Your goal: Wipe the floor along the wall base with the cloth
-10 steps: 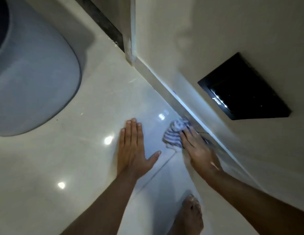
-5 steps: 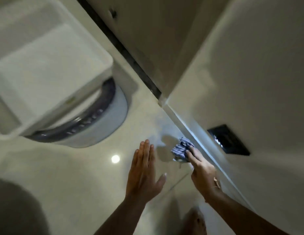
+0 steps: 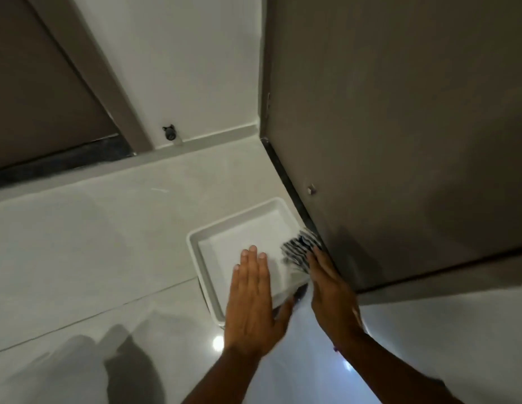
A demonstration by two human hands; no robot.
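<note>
My right hand [image 3: 331,290] holds a blue-and-white striped cloth [image 3: 300,250] at its fingertips, close to the dark strip [image 3: 286,179] at the foot of the brown door panel [image 3: 399,141] on the right. My left hand [image 3: 252,304] is flat with fingers together and thumb out, overlapping a white square basin-like lid [image 3: 242,237]. Whether that palm touches it or hovers I cannot tell. The cloth is blurred and overlaps the white lid's right corner.
Glossy pale floor tiles [image 3: 93,243] fill the left and bottom. A white wall [image 3: 181,68] with a skirting and a small dark fitting [image 3: 169,132] stands at the back. A dark doorway [image 3: 35,83] is at the far left. A pale blurred shape [image 3: 50,371] sits at bottom left.
The view has swung forward along the wall to the corner by the door. Both hands moved forward with it; the cloth went from beside the skirting to the door's base.
</note>
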